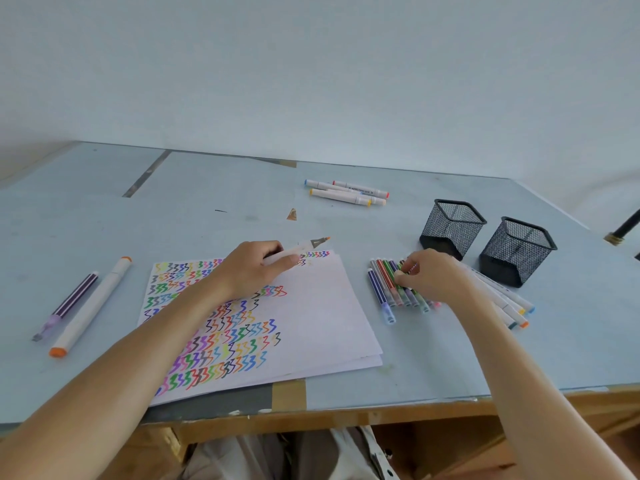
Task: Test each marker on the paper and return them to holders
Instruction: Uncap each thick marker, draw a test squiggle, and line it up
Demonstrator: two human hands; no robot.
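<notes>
My left hand (254,268) grips an uncapped white marker (306,247) with an orange tip, held over the top edge of the paper (322,317), which is covered in coloured zigzag marks. My right hand (433,275) rests on a row of thin coloured markers (391,289) lying right of the paper, its fingertips pinching one of them. Two black mesh holders (452,227) (517,251) stand empty behind that hand. Several thick white markers (509,303) lie under my right wrist.
Three white markers (346,192) lie at the back of the table. A purple pen (69,303) and a white marker with orange ends (91,306) lie at the left. The table's front edge (346,407) runs near me.
</notes>
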